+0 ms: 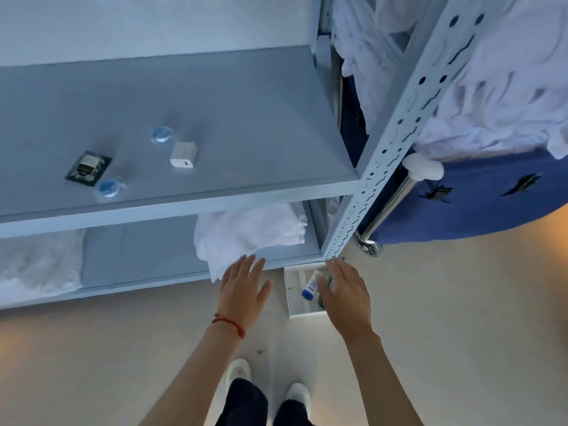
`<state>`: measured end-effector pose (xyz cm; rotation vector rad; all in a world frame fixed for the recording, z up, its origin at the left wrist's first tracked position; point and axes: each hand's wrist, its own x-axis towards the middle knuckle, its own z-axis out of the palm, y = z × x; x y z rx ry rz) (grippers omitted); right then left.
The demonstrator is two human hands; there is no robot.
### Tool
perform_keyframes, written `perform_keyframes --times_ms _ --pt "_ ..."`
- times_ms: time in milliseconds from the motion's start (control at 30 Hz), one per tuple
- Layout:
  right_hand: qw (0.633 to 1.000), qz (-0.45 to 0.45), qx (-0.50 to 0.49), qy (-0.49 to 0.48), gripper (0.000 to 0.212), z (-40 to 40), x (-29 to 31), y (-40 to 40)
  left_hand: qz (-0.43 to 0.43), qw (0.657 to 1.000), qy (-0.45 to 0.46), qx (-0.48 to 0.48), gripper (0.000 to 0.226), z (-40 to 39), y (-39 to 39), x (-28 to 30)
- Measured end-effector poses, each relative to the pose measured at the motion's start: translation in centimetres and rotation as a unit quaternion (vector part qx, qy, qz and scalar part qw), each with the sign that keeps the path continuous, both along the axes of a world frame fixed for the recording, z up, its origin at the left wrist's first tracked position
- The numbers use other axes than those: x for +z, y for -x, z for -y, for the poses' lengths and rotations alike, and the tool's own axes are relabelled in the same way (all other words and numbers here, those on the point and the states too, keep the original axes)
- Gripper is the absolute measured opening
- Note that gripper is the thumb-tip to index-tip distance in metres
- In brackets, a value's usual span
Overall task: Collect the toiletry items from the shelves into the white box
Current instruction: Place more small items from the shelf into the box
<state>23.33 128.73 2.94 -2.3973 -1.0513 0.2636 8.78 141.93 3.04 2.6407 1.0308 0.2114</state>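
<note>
Lying btwn hands [295, 295], white box [296, 310]

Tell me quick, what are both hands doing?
Left hand: open, fingers straight, holding nothing.
Right hand: open, holding nothing, above the white box.

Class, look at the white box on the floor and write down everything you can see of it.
The white box is a small, open-topped rectangular container with thin, smooth white walls. It stands on the pale floor by the foot of the shelf post. Inside lies a small white bottle with a blue cap, tilted on its side, next to something greenish. The right hand hovers open above it and hides its right part.
</note>
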Motion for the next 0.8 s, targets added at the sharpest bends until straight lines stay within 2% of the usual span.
perform_keyframes --times_ms 267,400,467,633,800 --pt "0.990 0.014 0.142 0.003 0.051 -6.9 3.5 2.1 0.026 0.991 -0.025 0.130 0.049 -3.7 5.2 3.5" --pt "0.983 0.019 0.184 0.005 0.065 -11.5 4.5 3.8 0.024 0.985 -0.028 0.170 0.051 -7.2 7.9 4.2" --pt "0.980 0.030 0.198 -0.006 0.066 -14.0 4.6 4.7 0.028 0.982 -0.027 0.186 0.053 -9.4 9.1 4.3" --pt "0.973 0.029 0.227 0.013 0.046 -20.7 4.2 6.3 0.034 0.979 -0.028 0.201 0.057 -15.8 11.3 4.0" --pt "0.975 0.055 0.216 -0.002 0.046 -27.5 3.8 7.3 0.030 0.979 -0.020 0.201 0.048 -22.7 12.8 3.7"
